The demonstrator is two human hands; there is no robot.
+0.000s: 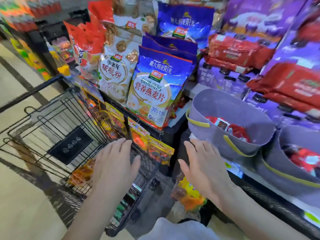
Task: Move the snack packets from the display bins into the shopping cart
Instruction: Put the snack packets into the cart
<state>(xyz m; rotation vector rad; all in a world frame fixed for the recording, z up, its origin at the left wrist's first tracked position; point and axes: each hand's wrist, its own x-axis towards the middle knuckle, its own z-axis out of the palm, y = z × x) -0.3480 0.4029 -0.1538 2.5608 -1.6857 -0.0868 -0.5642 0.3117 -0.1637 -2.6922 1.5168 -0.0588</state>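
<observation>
A black wire shopping cart [52, 122] stands at the left, with an orange snack packet [82, 174] lying in its near corner. My left hand [114, 163] hovers flat over the cart's near right edge, fingers straight, holding nothing. My right hand [202, 167] is open too, fingers spread, just left of a grey display bin [216, 108] with yellow-green handles. Small red snack packets [232, 129] lie inside that bin. A second grey bin [277, 167] at the far right holds more red packets [304, 160].
Large blue oatmeal bags [154, 90] and white bags [116, 73] stand on the shelf rack between cart and bins. Purple and red packs [242, 49] are stacked behind the bins. Orange packets [155, 149] hang on the rack's front. Tiled floor [17, 84] lies to the left.
</observation>
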